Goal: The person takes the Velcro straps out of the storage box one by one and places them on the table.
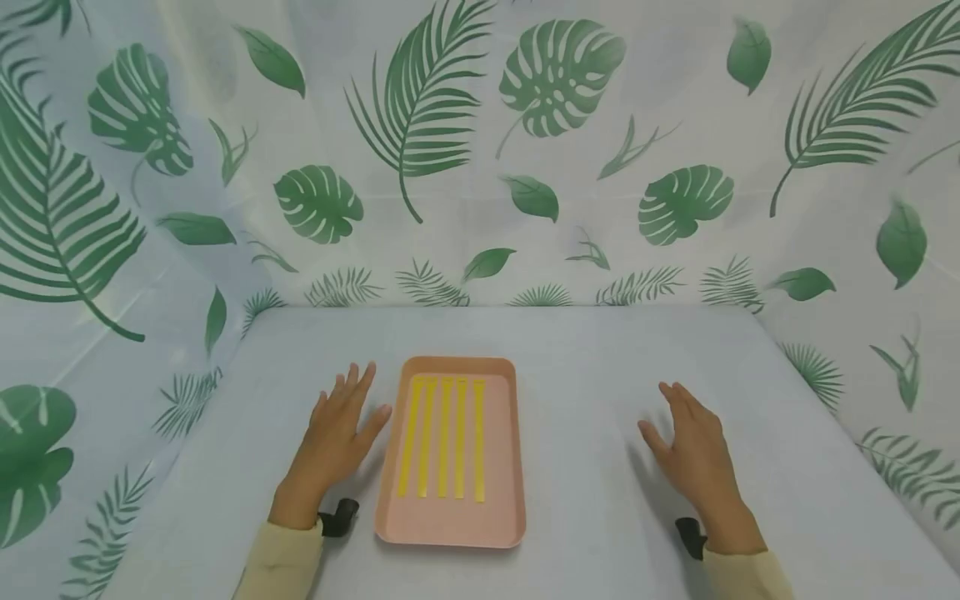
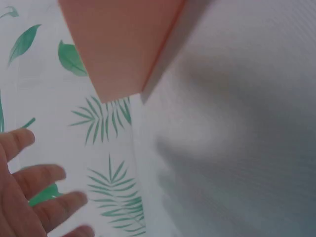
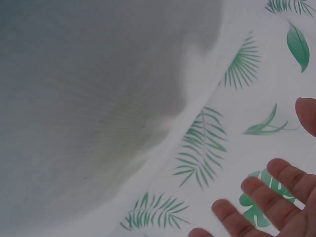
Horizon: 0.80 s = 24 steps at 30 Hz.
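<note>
A shallow pink tray [image 1: 501, 525] lies on the table left of centre. Inside it, several flat yellow strips [image 1: 444, 437], which look like plastic ties or bands, lie side by side lengthwise. My left hand [image 1: 333, 437] hovers just left of the tray with fingers spread, holding nothing. Its fingers [image 2: 54, 207] also show in the left wrist view, apart from the tray's side wall [image 2: 121, 44]. Well to the right of the tray, my right hand [image 1: 693, 454] is held over the table, thumb apart from the fingers and nothing in it. The right wrist view shows its fingertips [image 3: 279, 168].
The table [image 1: 585, 467] has a pale, smooth cover. Leaf-printed white curtains [image 1: 450, 217] stand along its back and both sides. A small black wrist device [image 1: 341, 518] is on the left wrist, and another black device [image 1: 690, 537] on the right.
</note>
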Each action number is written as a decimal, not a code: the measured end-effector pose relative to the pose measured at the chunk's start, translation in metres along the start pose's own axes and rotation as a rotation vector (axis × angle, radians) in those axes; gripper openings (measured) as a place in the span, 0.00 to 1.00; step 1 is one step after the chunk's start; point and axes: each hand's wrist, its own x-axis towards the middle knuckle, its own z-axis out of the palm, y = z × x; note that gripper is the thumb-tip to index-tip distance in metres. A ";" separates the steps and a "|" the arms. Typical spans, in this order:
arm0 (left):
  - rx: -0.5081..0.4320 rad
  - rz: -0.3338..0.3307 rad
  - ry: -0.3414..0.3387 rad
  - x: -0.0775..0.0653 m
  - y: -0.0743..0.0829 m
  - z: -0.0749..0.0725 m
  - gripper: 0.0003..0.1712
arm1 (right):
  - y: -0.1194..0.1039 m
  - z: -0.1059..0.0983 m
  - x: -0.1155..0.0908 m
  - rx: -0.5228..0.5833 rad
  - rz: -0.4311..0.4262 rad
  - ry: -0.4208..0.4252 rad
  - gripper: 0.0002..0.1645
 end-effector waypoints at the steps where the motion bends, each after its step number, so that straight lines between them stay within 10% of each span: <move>1: -0.055 0.012 -0.008 0.002 -0.001 0.000 0.43 | 0.000 0.001 0.002 0.007 -0.028 0.021 0.39; 15: -0.733 0.010 -0.204 0.030 -0.022 0.020 0.34 | -0.017 0.003 0.028 0.141 -0.148 -0.045 0.34; 24: -0.949 0.041 -0.274 0.032 -0.041 0.044 0.39 | -0.027 0.007 0.046 0.293 -0.227 -0.141 0.34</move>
